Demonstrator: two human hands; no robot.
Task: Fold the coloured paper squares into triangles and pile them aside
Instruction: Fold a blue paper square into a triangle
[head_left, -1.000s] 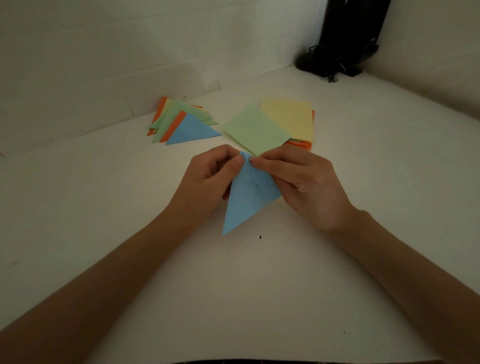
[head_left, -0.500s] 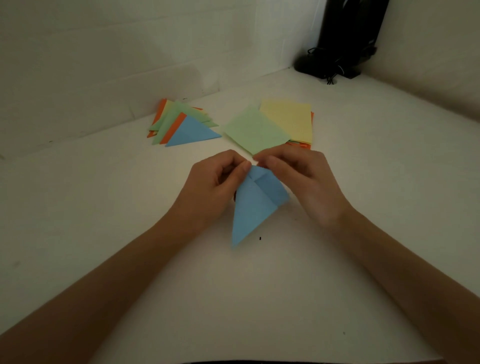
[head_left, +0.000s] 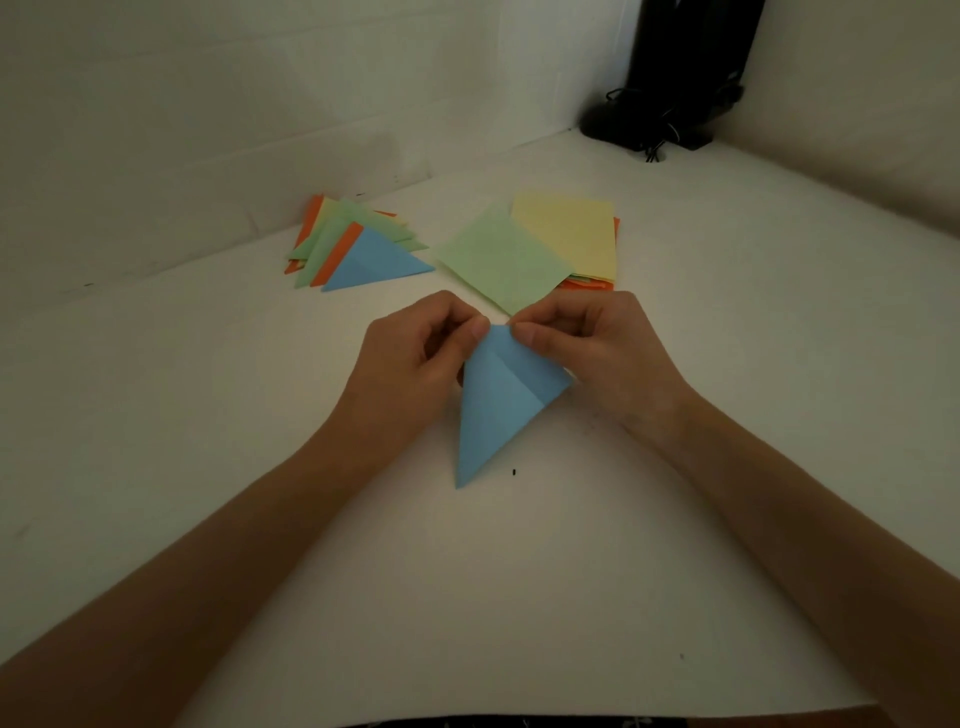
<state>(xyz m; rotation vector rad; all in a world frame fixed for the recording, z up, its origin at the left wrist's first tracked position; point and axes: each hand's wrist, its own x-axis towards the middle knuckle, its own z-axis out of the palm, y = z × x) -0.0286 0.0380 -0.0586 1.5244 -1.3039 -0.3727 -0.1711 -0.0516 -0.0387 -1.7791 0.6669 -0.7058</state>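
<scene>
Blue paper (head_left: 493, 415), top corner pinched by left hand (head_left: 410, 364) and right hand (head_left: 602, 358) fingers (head_left: 535, 338), now shows a flap (head_left: 537, 375).

Bare white table (head_left: 156, 415) spreads wide on the left side and on the right side. Further back, the pile of triangles (head_left: 363, 254) and the stack of squares (head_left: 566, 234) lie with a thin gap between them. A wall (head_left: 208, 130) stands close behind, and a black stand (head_left: 685, 78) fills the far corner.
</scene>
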